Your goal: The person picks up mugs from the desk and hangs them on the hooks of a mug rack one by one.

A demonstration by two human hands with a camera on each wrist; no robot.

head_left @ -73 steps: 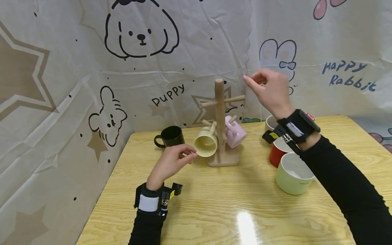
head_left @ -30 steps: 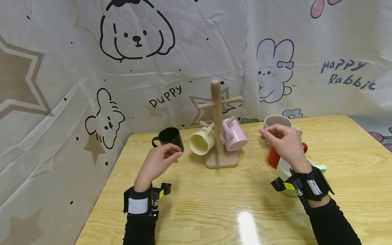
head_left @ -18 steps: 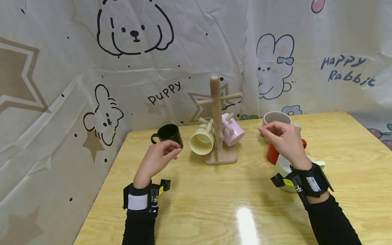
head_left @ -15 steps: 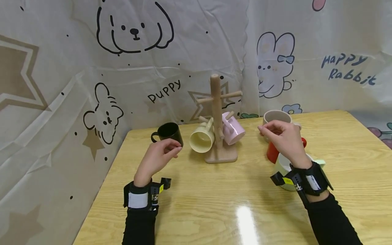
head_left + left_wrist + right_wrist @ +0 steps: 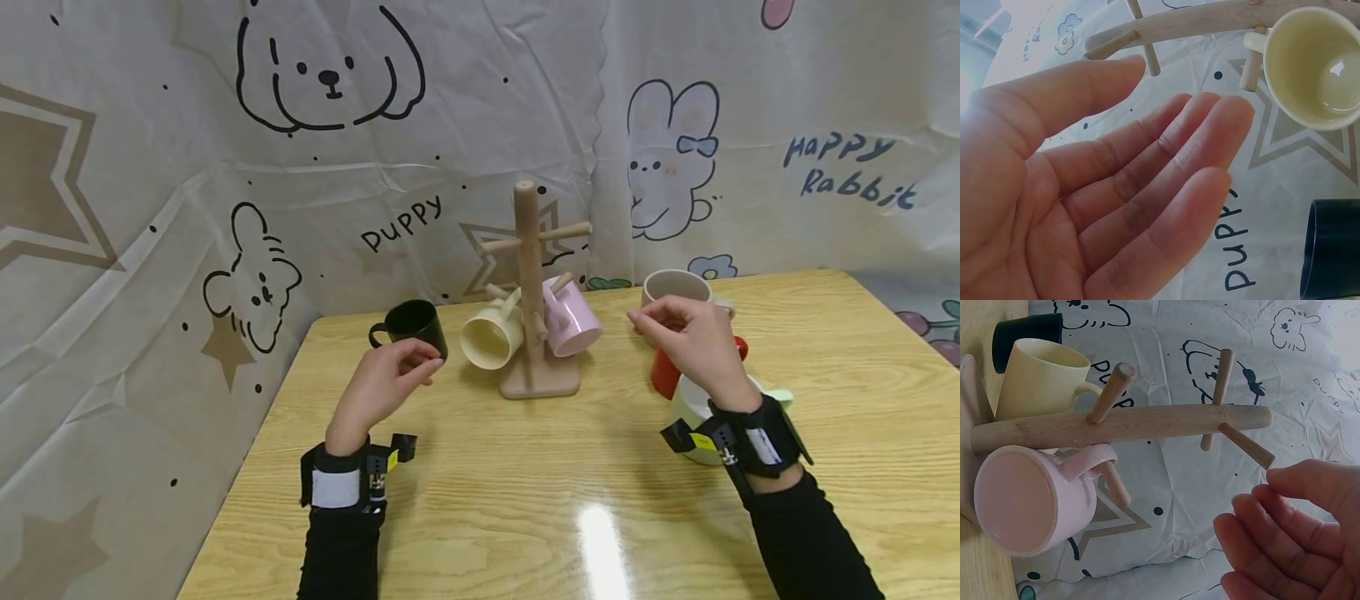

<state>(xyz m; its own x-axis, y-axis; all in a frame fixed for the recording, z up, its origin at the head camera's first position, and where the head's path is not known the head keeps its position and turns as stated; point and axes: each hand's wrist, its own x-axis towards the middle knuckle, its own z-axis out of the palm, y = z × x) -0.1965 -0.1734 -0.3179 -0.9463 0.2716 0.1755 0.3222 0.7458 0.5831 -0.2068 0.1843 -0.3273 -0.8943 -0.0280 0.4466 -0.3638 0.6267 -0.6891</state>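
Left of the pale wooden mug stand [image 5: 530, 271], the black cylindrical mug [image 5: 420, 325] could be tipped if brushed by the loosely relaxed, empty left hand [image 5: 378, 385], clearance being unclear, while the right hand [image 5: 696, 343] is held likewise right of it.

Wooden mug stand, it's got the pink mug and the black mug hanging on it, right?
Not quite: the pink mug hangs on the wooden mug stand, but with a pale yellow mug; the head view shows the black mug on the table.
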